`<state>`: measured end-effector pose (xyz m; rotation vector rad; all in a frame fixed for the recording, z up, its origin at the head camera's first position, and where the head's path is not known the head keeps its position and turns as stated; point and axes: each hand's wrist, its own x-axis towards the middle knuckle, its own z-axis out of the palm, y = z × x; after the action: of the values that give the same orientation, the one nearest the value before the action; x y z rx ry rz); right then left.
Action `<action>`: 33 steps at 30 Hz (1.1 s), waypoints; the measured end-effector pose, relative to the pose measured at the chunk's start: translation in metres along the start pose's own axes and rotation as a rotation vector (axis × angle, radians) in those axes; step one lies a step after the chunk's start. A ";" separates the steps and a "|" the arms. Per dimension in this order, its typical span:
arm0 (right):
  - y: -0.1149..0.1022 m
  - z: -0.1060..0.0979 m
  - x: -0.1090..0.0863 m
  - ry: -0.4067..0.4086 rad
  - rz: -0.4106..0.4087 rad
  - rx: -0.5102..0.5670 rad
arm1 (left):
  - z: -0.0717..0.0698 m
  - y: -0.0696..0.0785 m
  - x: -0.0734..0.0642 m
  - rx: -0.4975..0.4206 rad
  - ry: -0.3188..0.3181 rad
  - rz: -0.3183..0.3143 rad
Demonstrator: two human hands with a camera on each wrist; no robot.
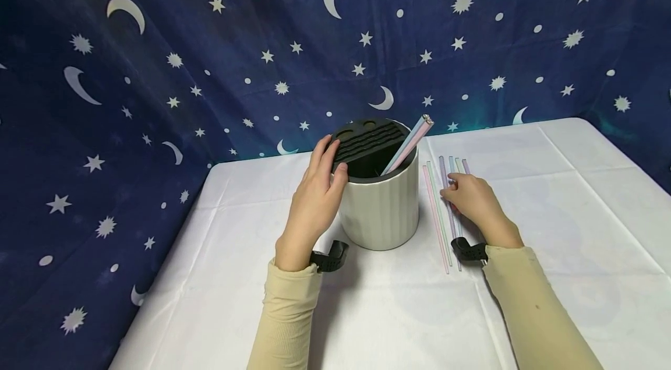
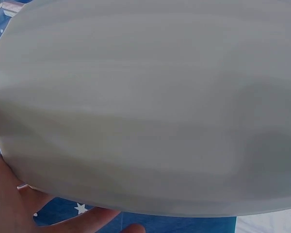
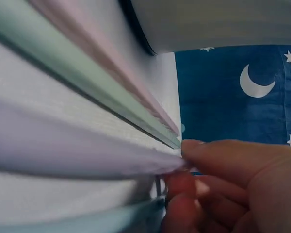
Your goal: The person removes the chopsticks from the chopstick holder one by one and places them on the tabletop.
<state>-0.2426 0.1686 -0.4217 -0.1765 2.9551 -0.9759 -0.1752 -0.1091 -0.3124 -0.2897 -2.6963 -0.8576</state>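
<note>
A white ribbed container (image 1: 380, 212) with a black slotted insert (image 1: 369, 140) stands upright on the table. Leaning out of its open section is a bundle of pastel straws (image 1: 409, 143). My left hand (image 1: 315, 198) rests at the container's left rim, fingers stretched along the side and thumb at the front edge. To the right of the container, my right hand (image 1: 474, 201) pinches a purple straw (image 3: 87, 145) between thumb and fingers. Beside it lie a pink straw (image 1: 437, 224) and a green straw (image 1: 440, 207); a blue straw (image 3: 87, 222) is partly under the hand.
A white cloth (image 1: 220, 300) covers the table. Behind and at the left hangs a dark blue curtain (image 1: 236, 38) with moons and stars. Black wrist bands sit on the left wrist (image 1: 329, 256) and the right wrist (image 1: 469, 249).
</note>
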 end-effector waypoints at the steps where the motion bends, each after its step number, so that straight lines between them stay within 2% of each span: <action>1: 0.000 0.001 0.000 0.001 0.004 -0.006 | 0.000 0.001 0.000 -0.001 -0.001 -0.001; 8: -0.003 0.003 -0.003 0.044 0.011 -0.043 | -0.001 0.003 0.001 0.001 -0.002 -0.002; 14: -0.004 0.005 -0.003 0.038 0.038 -0.020 | -0.001 0.004 0.001 0.001 -0.001 -0.002; 19: -0.003 0.001 -0.003 0.051 0.009 0.023 | 0.000 0.003 0.000 -0.001 -0.003 -0.008; 25: -0.014 -0.015 -0.005 0.144 -0.054 0.190 | 0.000 0.002 -0.001 0.000 -0.002 -0.008; 29: -0.032 -0.028 -0.010 0.260 -0.114 0.347 | 0.000 0.002 -0.001 -0.001 -0.003 -0.008; 33: -0.054 -0.038 -0.019 0.355 -0.255 0.615 | 0.001 0.002 0.000 0.004 0.001 -0.010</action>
<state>-0.2208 0.1506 -0.3591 -0.3995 2.7765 -2.0822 -0.1743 -0.1068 -0.3121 -0.2752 -2.7001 -0.8552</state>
